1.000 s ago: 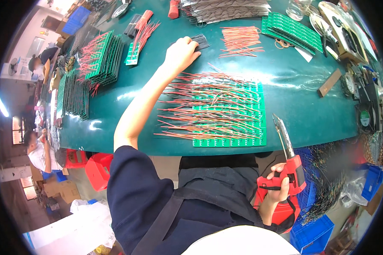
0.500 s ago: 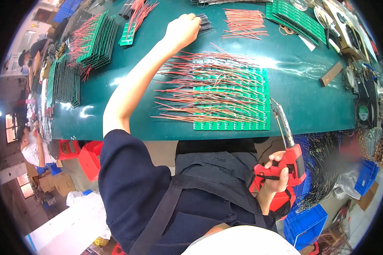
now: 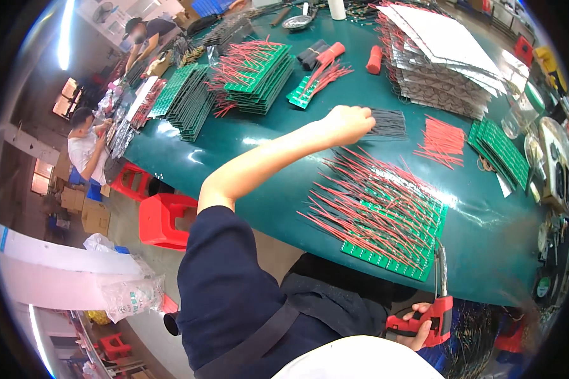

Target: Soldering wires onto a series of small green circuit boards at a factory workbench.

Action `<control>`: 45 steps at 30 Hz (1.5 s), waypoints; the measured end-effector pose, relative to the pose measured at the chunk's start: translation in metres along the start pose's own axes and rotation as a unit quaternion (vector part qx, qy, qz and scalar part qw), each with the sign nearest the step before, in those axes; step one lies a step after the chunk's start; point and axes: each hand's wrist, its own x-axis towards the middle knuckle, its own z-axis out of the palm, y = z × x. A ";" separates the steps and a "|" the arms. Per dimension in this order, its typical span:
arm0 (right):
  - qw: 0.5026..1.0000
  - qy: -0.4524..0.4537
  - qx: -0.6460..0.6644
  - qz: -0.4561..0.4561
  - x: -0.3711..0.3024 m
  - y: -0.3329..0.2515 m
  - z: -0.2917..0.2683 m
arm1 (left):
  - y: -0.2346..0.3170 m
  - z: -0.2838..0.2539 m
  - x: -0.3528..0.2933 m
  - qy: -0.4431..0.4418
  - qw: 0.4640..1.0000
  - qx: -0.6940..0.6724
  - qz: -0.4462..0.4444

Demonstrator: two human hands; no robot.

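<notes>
My left hand (image 3: 349,124) reaches across the table to the left end of a bundle of black wires (image 3: 391,124). Its fingers are curled together there, and what they pinch is hidden. Low at the table's front edge, my right hand (image 3: 418,338) grips a red soldering gun (image 3: 437,321) with its metal tip pointing up. The tip is close to the right front corner of a green circuit board panel (image 3: 360,252). Rows of red and black wires (image 3: 367,205) stand out from that panel, leaning left.
Loose red wires (image 3: 441,140) lie right of the black ones. Stacked green boards (image 3: 259,82) stand at the left, more boards (image 3: 501,151) at the right. Behind is a tall pile of white sheets (image 3: 442,38). Red stools (image 3: 164,221) stand below; two people work at the far left.
The view has swung, showing more of the table's far side and the room at left. My left hand stays by the black wires; my right hand still holds the soldering gun.
</notes>
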 end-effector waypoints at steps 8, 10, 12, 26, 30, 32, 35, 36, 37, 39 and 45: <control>0.997 0.048 -0.041 0.046 0.005 -0.009 0.008 | -0.006 -0.007 -0.014 -0.038 0.998 0.053 0.007; 0.995 0.057 -0.057 0.055 0.003 -0.005 -0.004 | -0.002 -0.022 -0.012 -0.041 0.995 0.087 0.019; 0.993 0.064 -0.074 0.067 0.002 -0.005 -0.007 | 0.003 -0.036 -0.010 -0.217 0.963 0.154 -0.028; 0.996 0.036 -0.049 0.060 -0.006 -0.001 -0.011 | 0.000 -0.010 -0.024 -0.338 0.922 0.186 -0.033; 0.997 0.008 -0.063 0.038 -0.001 -0.003 -0.006 | 0.004 -0.013 -0.031 -0.335 0.928 0.164 -0.029; 0.999 -0.034 -0.006 0.006 -0.001 -0.002 -0.007 | 0.000 -0.015 -0.037 -0.278 0.947 0.161 -0.005; 0.997 -0.072 -0.012 -0.010 -0.001 -0.005 -0.007 | 0.005 -0.035 -0.045 -0.264 0.950 0.165 -0.013; 0.997 -0.070 0.002 0.023 -0.002 -0.008 -0.003 | 0.007 -0.042 -0.054 -0.252 0.951 0.179 -0.010; 0.998 -0.059 -0.009 0.020 0.000 -0.007 0.003 | 0.005 -0.045 -0.064 -0.252 0.950 0.185 -0.008; 0.996 -0.065 -0.023 0.049 0.000 -0.011 0.010 | 0.015 -0.069 -0.076 -0.255 0.947 0.195 -0.024; 0.984 -0.100 -0.039 0.145 -0.012 -0.017 0.008 | 0.077 -0.082 -0.104 -0.046 0.988 -0.095 0.114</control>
